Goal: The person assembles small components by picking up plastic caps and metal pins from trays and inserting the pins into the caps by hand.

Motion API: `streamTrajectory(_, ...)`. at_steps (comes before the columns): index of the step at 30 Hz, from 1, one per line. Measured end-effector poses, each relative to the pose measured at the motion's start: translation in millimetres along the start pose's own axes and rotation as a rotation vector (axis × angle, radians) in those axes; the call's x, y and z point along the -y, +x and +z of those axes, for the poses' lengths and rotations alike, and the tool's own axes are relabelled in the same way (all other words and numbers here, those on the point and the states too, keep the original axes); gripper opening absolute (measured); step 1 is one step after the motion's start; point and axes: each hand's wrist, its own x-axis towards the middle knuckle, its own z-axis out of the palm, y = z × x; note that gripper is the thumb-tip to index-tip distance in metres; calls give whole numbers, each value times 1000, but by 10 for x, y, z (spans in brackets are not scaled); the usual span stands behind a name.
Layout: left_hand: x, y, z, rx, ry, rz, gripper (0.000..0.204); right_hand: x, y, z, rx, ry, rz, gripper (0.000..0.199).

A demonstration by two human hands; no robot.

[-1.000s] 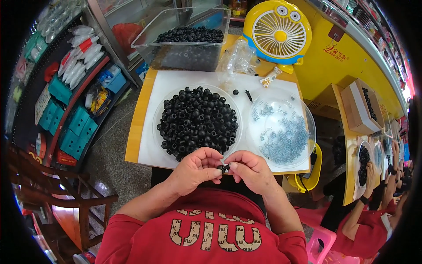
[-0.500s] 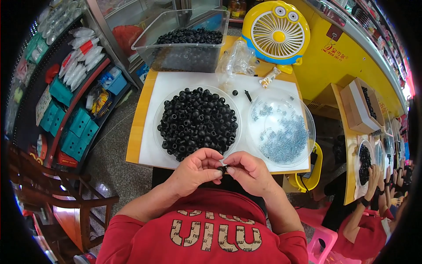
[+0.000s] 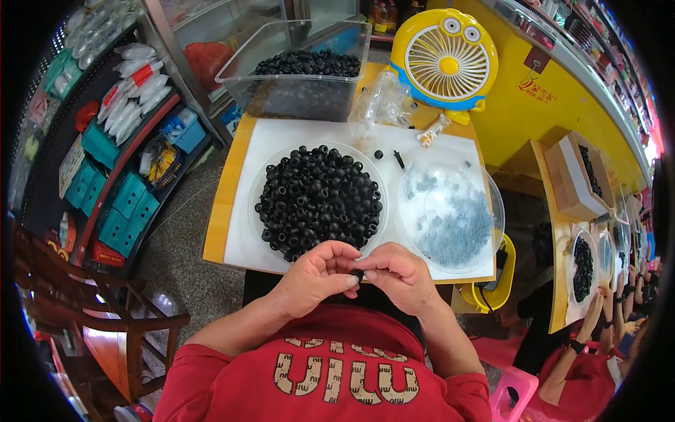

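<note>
My left hand [image 3: 318, 271] is closed in a pinch on a small black bead [image 3: 357, 274] just beyond the table's near edge. From the other side, the fingertips of my right hand [image 3: 401, 276] press against the same bead. Something small and pale shows between the fingers, too small to name. Right beyond my hands, a round clear tray [image 3: 385, 211] holds a heap of black beads [image 3: 318, 197]. To its right stands a second round clear tray [image 3: 503, 204] with tiny clear-bluish pieces [image 3: 457, 235] spread over its bottom.
Behind the trays stand a clear bin [image 3: 302, 98] of black beads, a crumpled plastic bag [image 3: 385, 102] and a yellow fan [image 3: 446, 63]. A loose bead [image 3: 378, 154] and a small black stick [image 3: 399, 160] lie on the white sheet. A yellow basket [image 3: 498, 281] stands below right; another person's hand [image 3: 592, 316] works at the right-hand table.
My fingers have closed more tightly around the black bead, hiding more of it. The view has shifted slightly. The other person's hand at the right has moved lower, away from their bead tray.
</note>
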Motion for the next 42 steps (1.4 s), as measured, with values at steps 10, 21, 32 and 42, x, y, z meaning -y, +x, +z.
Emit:
streamTrajectory(10, -16, 5, 50, -82, -116, 21, 28, -19, -19, 43, -37, -21, -74, 30)
streamTrajectory(21, -14, 85, 126, -179, -81, 18, 31, -92, 48, 133, -263, -735, -474, 41)
streamTrajectory(32, 11, 46, 62, -100, -36, -137, 16, -155, 32, 65, -261, -701, -498, 38)
streamTrajectory(42, 22, 8, 166, -140, -71, -95, 16, -59, 0, 56, -184, -766, -484, 39)
